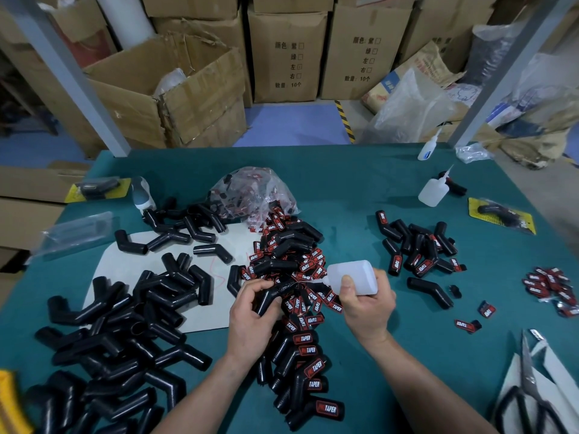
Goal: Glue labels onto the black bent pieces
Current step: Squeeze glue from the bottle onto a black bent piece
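Note:
My left hand [253, 314] grips a black bent piece [272, 294] above the green table. My right hand [366, 305] grips a translucent glue bottle [352, 275] tipped sideways, its nozzle touching the top of that piece. Under both hands lies a heap of red-and-black labels [300, 267]. Several labelled bent pieces [305, 368] lie in a row below my hands. A big pile of bare black bent pieces [125, 324] covers the left of the table.
A plastic bag of labels [253, 191] sits behind the heap. More labelled pieces [419, 249] lie at the right, with loose labels [551, 289] further right. Two other glue bottles [434, 191] stand at the back right. Scissors [526, 393] lie at the lower right.

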`<act>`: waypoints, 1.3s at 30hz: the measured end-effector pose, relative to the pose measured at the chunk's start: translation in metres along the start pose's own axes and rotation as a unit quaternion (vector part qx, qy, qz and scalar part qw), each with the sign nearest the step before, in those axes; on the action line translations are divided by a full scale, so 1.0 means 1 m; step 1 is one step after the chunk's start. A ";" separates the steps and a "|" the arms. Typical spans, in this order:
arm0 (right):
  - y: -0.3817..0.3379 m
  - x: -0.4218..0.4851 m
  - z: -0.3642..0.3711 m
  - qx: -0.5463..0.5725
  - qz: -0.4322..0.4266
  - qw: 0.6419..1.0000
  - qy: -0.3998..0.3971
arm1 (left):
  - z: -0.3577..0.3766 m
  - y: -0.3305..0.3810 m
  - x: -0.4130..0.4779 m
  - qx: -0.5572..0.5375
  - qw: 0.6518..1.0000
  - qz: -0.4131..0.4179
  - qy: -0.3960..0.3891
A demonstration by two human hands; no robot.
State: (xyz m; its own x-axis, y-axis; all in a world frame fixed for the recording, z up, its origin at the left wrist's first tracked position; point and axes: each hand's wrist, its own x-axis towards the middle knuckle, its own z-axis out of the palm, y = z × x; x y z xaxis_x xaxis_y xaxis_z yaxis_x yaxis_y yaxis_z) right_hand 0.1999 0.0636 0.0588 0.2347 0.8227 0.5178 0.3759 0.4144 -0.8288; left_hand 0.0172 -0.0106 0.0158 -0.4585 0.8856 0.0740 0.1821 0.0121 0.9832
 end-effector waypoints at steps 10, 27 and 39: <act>-0.001 0.000 0.000 -0.005 -0.010 1.000 0.000 | -0.001 -0.011 0.002 0.005 1.000 0.006 -0.006; -0.001 0.000 0.001 -0.014 -0.027 0.999 -0.018 | 0.000 -0.012 0.002 -0.007 1.000 -0.014 -0.003; 0.004 -0.002 0.002 -0.030 -0.047 0.998 -0.012 | -0.001 -0.014 0.000 -0.007 0.999 -0.042 -0.006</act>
State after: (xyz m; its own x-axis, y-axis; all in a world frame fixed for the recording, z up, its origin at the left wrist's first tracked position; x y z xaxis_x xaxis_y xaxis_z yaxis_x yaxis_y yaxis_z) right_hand 0.1990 0.0641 0.0540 0.1740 0.7911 0.5864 0.4488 0.4663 -0.7623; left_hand 0.0141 -0.0105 0.0024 -0.4616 0.8870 -0.0110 0.1302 0.0800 0.9882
